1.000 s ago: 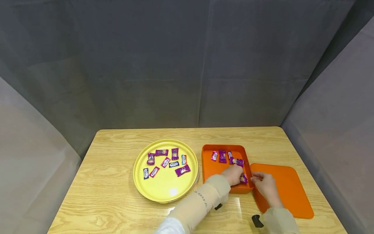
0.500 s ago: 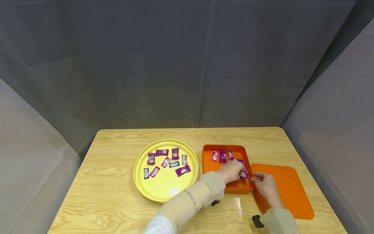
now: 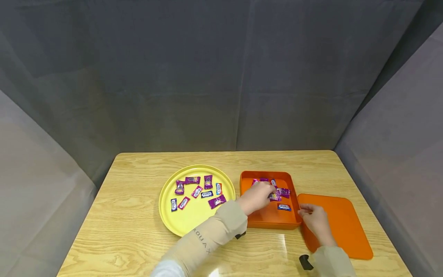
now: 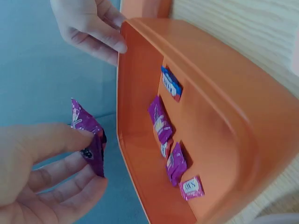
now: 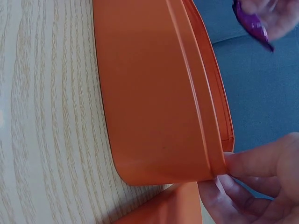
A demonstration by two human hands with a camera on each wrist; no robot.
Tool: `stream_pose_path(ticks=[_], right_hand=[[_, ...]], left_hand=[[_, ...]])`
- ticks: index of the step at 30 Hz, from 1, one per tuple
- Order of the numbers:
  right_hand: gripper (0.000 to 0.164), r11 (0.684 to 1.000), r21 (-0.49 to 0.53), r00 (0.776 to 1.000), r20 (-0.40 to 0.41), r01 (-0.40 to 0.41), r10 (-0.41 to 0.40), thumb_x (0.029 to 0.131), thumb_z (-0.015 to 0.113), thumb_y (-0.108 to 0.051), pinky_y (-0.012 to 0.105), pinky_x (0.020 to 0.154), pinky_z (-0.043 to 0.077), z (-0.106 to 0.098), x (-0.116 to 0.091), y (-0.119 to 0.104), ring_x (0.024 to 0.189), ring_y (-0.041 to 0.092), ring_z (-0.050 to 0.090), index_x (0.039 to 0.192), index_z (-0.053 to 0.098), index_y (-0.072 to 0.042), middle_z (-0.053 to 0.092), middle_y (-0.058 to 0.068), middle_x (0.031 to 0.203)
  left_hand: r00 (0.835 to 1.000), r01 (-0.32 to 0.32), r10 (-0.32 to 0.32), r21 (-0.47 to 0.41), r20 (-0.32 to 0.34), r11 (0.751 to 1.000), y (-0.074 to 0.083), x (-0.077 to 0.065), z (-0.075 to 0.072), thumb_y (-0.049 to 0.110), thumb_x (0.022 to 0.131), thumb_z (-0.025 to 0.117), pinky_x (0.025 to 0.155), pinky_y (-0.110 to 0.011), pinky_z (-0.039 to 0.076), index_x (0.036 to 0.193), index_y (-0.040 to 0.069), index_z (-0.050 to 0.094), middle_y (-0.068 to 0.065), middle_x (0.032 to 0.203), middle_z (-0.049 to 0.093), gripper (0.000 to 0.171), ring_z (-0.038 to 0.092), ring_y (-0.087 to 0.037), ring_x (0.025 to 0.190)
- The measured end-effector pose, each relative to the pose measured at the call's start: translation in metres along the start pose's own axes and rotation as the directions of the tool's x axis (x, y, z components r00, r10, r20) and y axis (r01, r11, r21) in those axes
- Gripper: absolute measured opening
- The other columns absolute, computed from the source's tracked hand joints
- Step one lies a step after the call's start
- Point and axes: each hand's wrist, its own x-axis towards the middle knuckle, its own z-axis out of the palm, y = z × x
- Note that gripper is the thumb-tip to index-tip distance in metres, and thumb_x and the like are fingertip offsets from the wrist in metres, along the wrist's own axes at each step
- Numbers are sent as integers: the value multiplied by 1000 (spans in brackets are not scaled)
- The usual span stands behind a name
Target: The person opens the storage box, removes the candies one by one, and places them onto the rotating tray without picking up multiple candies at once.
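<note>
My left hand (image 3: 257, 197) pinches a purple-wrapped candy (image 4: 85, 122) between thumb and fingers, held above the orange box (image 3: 273, 224). Inside that box lie a blue candy (image 4: 172, 84), a purple candy (image 4: 160, 122), another purple candy (image 4: 176, 165) and a pink one (image 4: 192, 187). A small further wrapper (image 4: 165, 148) is partly tucked under the purple ones. At the box's right side my right hand (image 3: 315, 221) pinches the rim with thumb and fingers, as the right wrist view shows. Part of the box's contents is hidden behind my left hand in the head view.
To the left stands a round yellow tray (image 3: 188, 224) with several purple, pink and blue candies spread on it. My left forearm crosses its near right edge. An orange lid (image 3: 349, 231) lies flat on the wooden table (image 3: 114, 231), right of the box.
My left hand has risen from the box's right part and moved left, now with a purple candy. A blue candy beneath has come into view. The right hand stays at the rim.
</note>
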Motion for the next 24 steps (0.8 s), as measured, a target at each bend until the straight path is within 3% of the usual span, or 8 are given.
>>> stream_pose_path(ticks=[7,12,20,24], right_hand=[[30,1000,-6,1000,2,0,0,86,56,-1,31,65,53,0,0,0,78,27,59,111,56,15,62,26,93],[29,1000,-8,1000,-3,-3,3,86,56,0,32,65,53,1,1,1,77,26,59,111,56,15,62,26,94],[29,1000,-21,1000,-19,8,-8,85,57,0,30,63,53,0,1,1,77,26,59,110,57,15,63,26,93],[29,1000,-21,1000,-17,12,-12,85,57,-1,30,63,53,0,1,1,77,27,60,110,57,14,63,26,93]], left_hand=[[997,40,-41,-19,-62,999,-17,-31,-6,3,82,63,79,-15,47,108,8,66,-2,102,65,26,59,-10,92],[986,86,-95,-76,-135,993,-34,-54,-12,3,81,64,71,-15,47,103,6,67,-5,94,64,22,57,-10,81],[940,151,-190,-156,-282,976,-68,-86,-13,-1,79,66,74,-23,51,101,1,67,-10,95,65,23,61,-19,86],[913,242,-293,-200,-283,949,-88,-101,-15,-4,76,65,76,-30,51,103,-2,65,-14,99,64,27,61,-24,91]])
